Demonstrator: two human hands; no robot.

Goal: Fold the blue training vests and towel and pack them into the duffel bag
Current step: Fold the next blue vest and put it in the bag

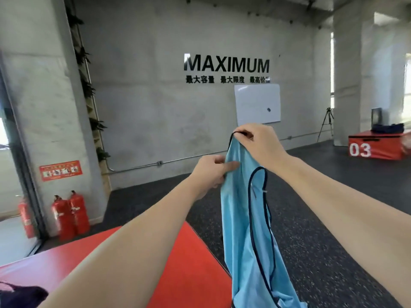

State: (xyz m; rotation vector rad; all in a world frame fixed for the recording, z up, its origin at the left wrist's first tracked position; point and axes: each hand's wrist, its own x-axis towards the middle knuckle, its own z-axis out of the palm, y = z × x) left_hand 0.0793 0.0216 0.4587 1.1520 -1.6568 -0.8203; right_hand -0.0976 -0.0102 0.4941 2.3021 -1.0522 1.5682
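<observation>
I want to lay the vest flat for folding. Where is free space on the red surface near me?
The red platform shows a bare patch between the left forearm and the hanging blue vest, reaching to its far corner. Crowded: its near-left corner, where a dark bag lies. Both hands, left hand and right hand, hold the vest.

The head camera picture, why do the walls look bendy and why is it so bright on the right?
Head view: the wide-angle lens bows the wall and pillars near the edges; daylight from the window on the right washes out to white glare; the blue vest held up by the left hand and right hand looks slightly soft.
</observation>
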